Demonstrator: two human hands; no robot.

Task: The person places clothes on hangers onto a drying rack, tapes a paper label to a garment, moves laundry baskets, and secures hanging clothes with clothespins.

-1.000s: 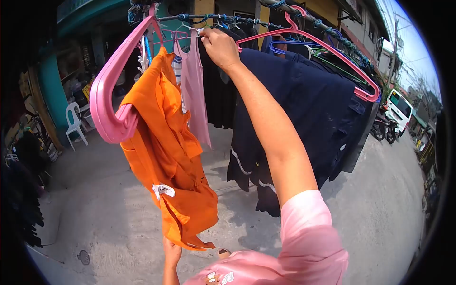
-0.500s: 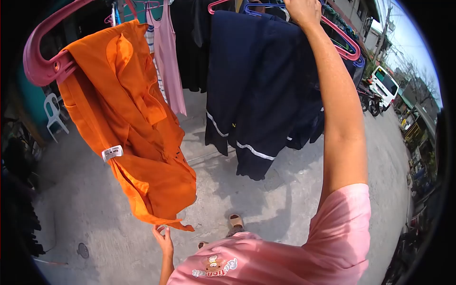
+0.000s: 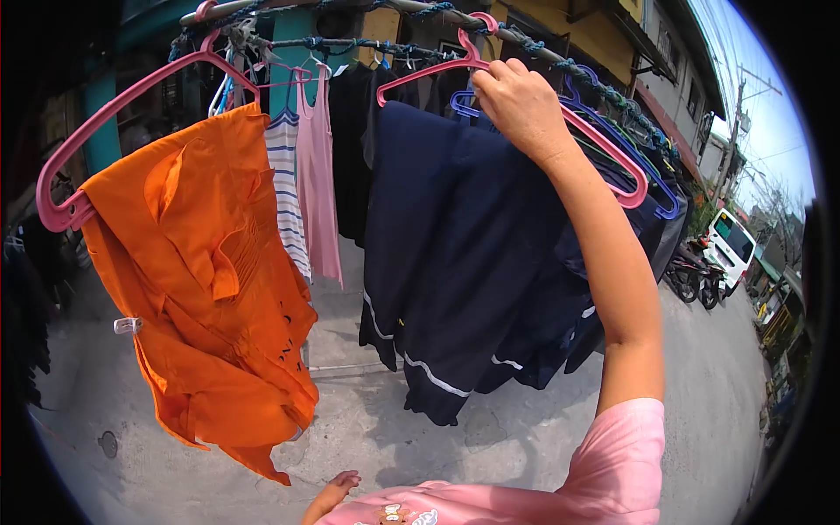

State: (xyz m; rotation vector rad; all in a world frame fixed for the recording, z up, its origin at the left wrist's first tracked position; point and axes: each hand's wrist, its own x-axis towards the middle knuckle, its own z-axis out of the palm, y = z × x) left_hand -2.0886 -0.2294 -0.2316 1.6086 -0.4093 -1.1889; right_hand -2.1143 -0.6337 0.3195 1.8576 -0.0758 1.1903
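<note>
My right hand (image 3: 522, 109) is closed around the pink hanger (image 3: 429, 74) just beside its neck. The hanger's hook is over the rail, and navy trousers (image 3: 455, 236) with pale bands near the hems hang folded below it. Low in the view, my left hand (image 3: 337, 492) is held out with its fingers extended and nothing in it. It is apart from the orange garment (image 3: 206, 289), which drapes from another pink hanger (image 3: 114, 114) at the left. A white tag (image 3: 128, 325) shows on the orange cloth's edge.
A pole rail (image 3: 420, 7) wrapped with blue rope crosses the top. Behind hang a striped top (image 3: 283, 175), a pink tank top (image 3: 317, 175) and dark clothes. Blue hangers (image 3: 643, 166) crowd the right. Motorcycles (image 3: 696, 276) and a white van (image 3: 729, 249) stand along the concrete street.
The view has tilted up, showing the rail and hooks. My left hand has come away from the orange garment's lower edge. My right hand stays at the hanger; the orange cloth has swung slightly.
</note>
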